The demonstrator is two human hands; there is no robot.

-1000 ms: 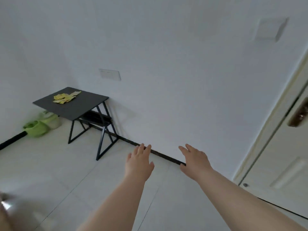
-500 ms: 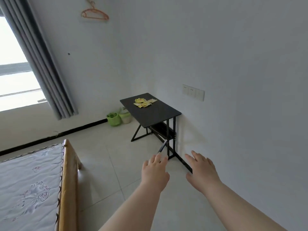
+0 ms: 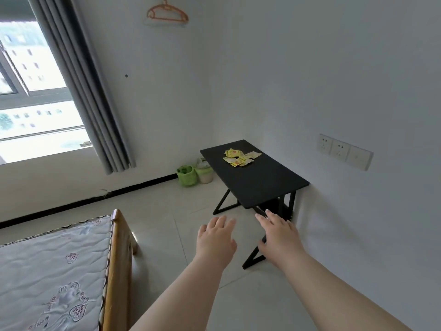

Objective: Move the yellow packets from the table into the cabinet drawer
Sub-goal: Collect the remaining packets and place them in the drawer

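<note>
Facing a small black table (image 3: 262,185) set against the right-hand wall, a person holds both bare arms out ahead. The left hand (image 3: 216,240) and right hand (image 3: 278,232) are side by side with palms down and fingers straight and relaxed, and neither grips anything. The right hand overlaps the table's near leg in the view; whether it touches the frame cannot be told.

A loose heap of yellow packets (image 3: 241,157) lies at the far end of the tabletop, close to the corner of the room and well apart from both hands. As far as the view shows, none has been lifted. No cabinet or drawer appears anywhere, so whether the drawer is open or closed is unknown.

On this evidence the job looks to be at its very start. The packets are all on the table, and the work of gathering them, carrying them to the cabinet and placing them in the drawer is not yet done.

A quilted mattress (image 3: 47,271) in a wooden bed frame (image 3: 118,259) fills the near left. A grey curtain (image 3: 81,80) hangs beside a bright window (image 3: 31,91), and an orange hanger (image 3: 167,14) is on the far wall. A green tub (image 3: 187,175) and a pale tub (image 3: 205,173) sit on the floor by the table's far end. A row of wall sockets (image 3: 343,150) is mounted on the right wall above the table.
</note>
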